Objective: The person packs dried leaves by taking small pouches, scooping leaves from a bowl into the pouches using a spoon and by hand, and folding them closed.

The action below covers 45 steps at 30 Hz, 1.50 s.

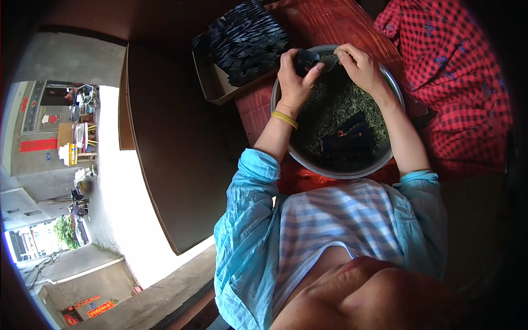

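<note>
A wide metal basin (400, 91) holds dried green leaf bits (352, 100), with several dark, flat packets (347, 140) lying on them at the near side. Over the far left rim, my left hand (297, 80) is closed around a small dark packet (307, 59), held upright. My right hand (360, 69) pinches a small greyish, spoon-like scoop (330, 64) at the packet's right side. Whether the scoop's tip is inside the packet's mouth, I cannot tell. A yellow band circles my left wrist.
Left of the basin, an open cardboard box (212, 91) is filled with stacked dark packets (250, 41). Red cloth (330, 22) covers the table. Red-and-black checked fabric (456, 82) lies at right. A large brown cardboard panel (176, 148) stands at left.
</note>
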{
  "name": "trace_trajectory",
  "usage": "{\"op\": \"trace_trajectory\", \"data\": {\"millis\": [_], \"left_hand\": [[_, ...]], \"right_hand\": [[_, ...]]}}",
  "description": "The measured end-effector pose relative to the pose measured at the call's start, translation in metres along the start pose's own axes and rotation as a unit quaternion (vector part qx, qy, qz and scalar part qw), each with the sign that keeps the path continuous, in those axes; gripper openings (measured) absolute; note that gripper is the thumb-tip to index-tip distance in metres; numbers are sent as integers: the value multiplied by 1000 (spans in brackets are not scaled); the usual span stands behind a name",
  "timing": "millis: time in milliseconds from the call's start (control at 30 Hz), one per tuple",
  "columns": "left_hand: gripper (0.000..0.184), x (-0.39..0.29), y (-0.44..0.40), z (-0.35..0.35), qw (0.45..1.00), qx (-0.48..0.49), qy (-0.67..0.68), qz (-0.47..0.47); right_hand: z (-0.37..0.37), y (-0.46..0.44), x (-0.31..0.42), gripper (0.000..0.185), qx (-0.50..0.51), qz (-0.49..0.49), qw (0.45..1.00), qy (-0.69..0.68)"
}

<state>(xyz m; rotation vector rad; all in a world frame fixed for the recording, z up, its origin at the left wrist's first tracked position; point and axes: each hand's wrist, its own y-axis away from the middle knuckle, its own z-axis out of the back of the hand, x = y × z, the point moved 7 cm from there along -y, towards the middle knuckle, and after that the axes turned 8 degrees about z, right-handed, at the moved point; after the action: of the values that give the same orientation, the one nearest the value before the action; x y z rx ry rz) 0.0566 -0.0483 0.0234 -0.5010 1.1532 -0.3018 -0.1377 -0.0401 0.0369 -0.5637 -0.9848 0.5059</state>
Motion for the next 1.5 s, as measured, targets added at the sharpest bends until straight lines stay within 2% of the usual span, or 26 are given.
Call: {"op": "trace_trajectory", "data": {"millis": [67,133,233,267,333,500,600,633,700,733,833,1000,1100,1300,1400,1500], "left_hand": [[58,-7,5,1,999,-6,-5,-37],[58,-6,7,-1,1000,-2,2,-22],[58,-4,5,1,1000,-4,10,1],[58,-2,5,2,1000,-6,11,10],[57,0,4,1,999,-8,14,29],[57,5,2,4,999,-25,5,29],[57,9,2,-1,998,2,18,60],[57,9,1,-1,998,2,19,60],[58,2,1,-5,997,37,2,73],[58,1,1,-7,995,55,-7,80],[60,4,4,-15,992,88,-39,79],[65,3,6,-24,981,147,-84,90],[63,6,5,-25,982,148,-76,88],[61,6,6,-24,985,135,-77,74],[60,4,8,-28,982,162,-95,30],[61,5,9,-33,975,190,-109,25]], "right_hand": [[-5,2,-2,18,33,0,999,14],[-9,10,-3,19,51,-5,998,22],[-40,21,5,19,214,-28,973,78],[-47,25,6,19,212,-29,974,78],[-83,48,8,21,411,-25,906,98],[-86,47,15,21,431,-70,898,47],[-51,25,-9,22,300,-104,947,50],[-44,23,-18,22,299,-104,947,51],[-17,12,-34,20,166,-108,978,-60],[-12,11,-37,20,165,-108,978,-60],[28,0,-41,25,-58,-91,992,-65],[27,-2,-11,19,-100,-36,992,-73],[12,-4,35,15,-43,140,988,49],[11,-3,56,10,-21,188,978,89],[7,-2,59,10,0,191,978,89],[-11,5,55,10,49,191,976,88]]}}
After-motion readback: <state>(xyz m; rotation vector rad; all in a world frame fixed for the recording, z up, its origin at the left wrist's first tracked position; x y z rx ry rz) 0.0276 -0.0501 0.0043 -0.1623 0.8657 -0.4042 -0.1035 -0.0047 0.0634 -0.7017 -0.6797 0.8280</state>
